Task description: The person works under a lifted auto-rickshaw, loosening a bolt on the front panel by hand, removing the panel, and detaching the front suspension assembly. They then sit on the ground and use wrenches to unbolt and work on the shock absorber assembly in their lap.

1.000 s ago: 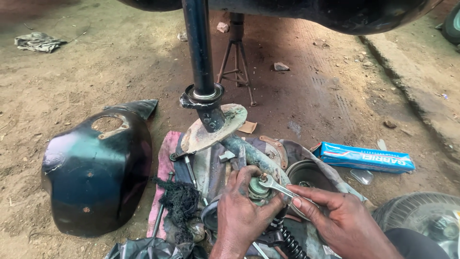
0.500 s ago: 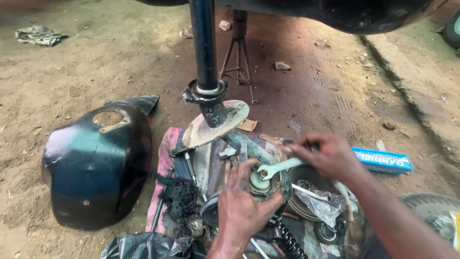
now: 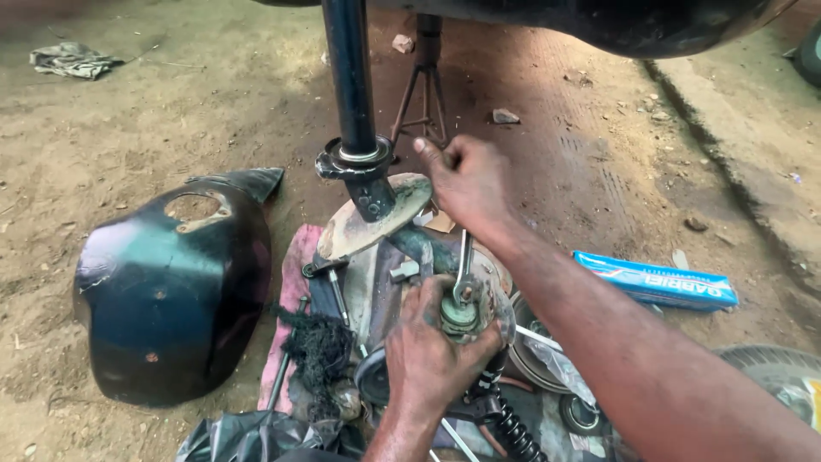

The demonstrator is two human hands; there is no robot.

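My left hand [image 3: 432,346] is clamped around a greasy round metal part [image 3: 462,312] low in the middle of the view. A slim metal spanner [image 3: 463,265] sits on the nut at the top of that part, with its handle pointing away from me. My right hand [image 3: 466,184] grips the far end of the spanner, close to the black strut tube [image 3: 351,77] and the rusty round plate [image 3: 368,218] at its foot. My right forearm crosses the view from the lower right.
A black curved wheel-arch liner [image 3: 175,287] lies on the dirt at left. A long blue box [image 3: 654,280] lies at right, a tyre [image 3: 782,372] beyond it. A jack stand [image 3: 423,85] stands behind the strut. A red cloth [image 3: 291,282], loose tools and a coil spring [image 3: 513,428] surround the work.
My right hand has swung the spanner's handle from the near right round to the far side, anticlockwise. My left hand has kept its hold on the part.
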